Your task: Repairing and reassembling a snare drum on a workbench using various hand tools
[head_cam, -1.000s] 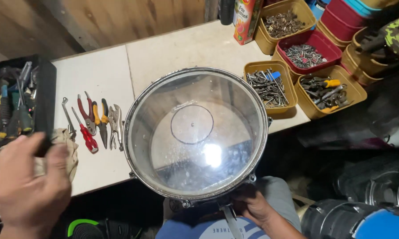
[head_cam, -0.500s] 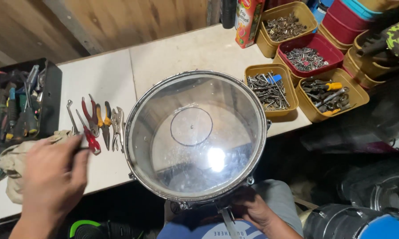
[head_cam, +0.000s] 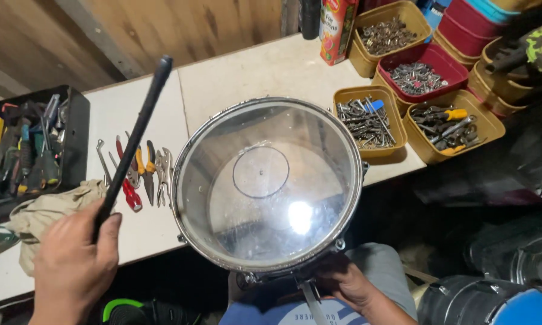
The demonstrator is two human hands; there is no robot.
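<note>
Fingers of the left hand (head_cam: pixel 72 262) grip a black stick (head_cam: pixel 135 135); right hand (head_cam: pixel 343 283) clasps the drum (head_cam: pixel 268 183) rim.

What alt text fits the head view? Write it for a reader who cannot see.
A left hand holds a black stick raised beside a clear-headed drum, which the right hand steadies at its near rim. Behind lie pliers on a white workbench, a cloth and yellow tubs of hardware.
</note>
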